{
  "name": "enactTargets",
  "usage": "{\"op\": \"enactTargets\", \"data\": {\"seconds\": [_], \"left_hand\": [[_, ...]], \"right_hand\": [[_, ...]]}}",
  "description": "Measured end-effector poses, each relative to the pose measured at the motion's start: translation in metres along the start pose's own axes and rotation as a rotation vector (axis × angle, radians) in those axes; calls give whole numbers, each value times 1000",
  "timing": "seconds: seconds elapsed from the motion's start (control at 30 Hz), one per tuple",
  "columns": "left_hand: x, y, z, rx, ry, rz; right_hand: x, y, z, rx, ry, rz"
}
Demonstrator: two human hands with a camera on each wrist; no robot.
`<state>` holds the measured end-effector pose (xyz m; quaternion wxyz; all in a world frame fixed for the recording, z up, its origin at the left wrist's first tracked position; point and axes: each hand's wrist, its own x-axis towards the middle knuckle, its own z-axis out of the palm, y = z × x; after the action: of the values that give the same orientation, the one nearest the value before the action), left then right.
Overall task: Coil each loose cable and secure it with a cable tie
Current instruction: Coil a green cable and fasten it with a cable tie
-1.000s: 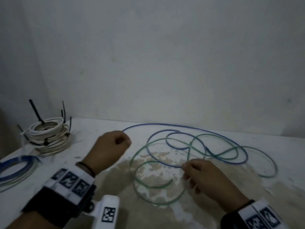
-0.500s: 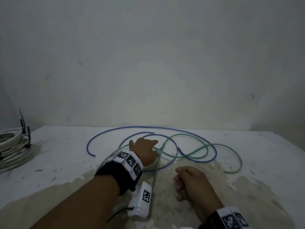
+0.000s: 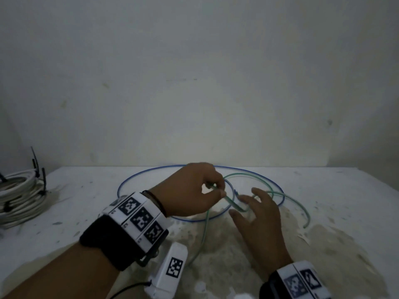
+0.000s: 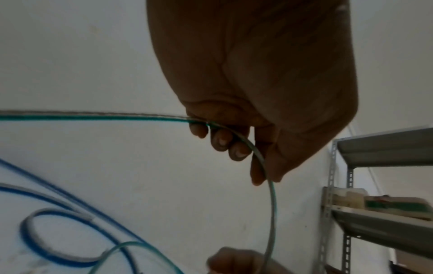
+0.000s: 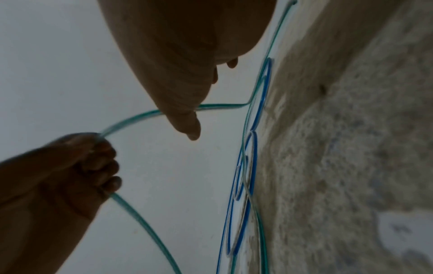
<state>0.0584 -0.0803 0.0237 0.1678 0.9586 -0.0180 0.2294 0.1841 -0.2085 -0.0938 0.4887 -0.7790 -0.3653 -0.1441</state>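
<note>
Green cable (image 3: 232,203) is pinched in the curled left hand (image 3: 190,190); right hand (image 3: 259,214), fingers spread, touches it.

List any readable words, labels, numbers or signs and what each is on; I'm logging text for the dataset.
None can be read.
Wristbands and the white camera unit: square black-and-white marker patterns only, no letters.
Tiny marks beside the left band's markers: too small to read.
Green cable, blue cable: no print visible.

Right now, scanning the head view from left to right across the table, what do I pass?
White tied cable coil → left hand gripping the green cable → right hand, fingers spread → the green cable's loose end.
</note>
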Motion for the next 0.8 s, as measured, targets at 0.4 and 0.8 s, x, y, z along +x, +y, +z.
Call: {"op": "enactTargets", "data": {"seconds": [0.4, 0.8], "left_hand": [[-45, -25, -113, 329, 644, -58], [-77, -31, -113, 287, 142, -675]], "right_hand": [[-1, 8, -26, -77, -78, 118], [50, -88, -82, 32, 133, -134]]}}
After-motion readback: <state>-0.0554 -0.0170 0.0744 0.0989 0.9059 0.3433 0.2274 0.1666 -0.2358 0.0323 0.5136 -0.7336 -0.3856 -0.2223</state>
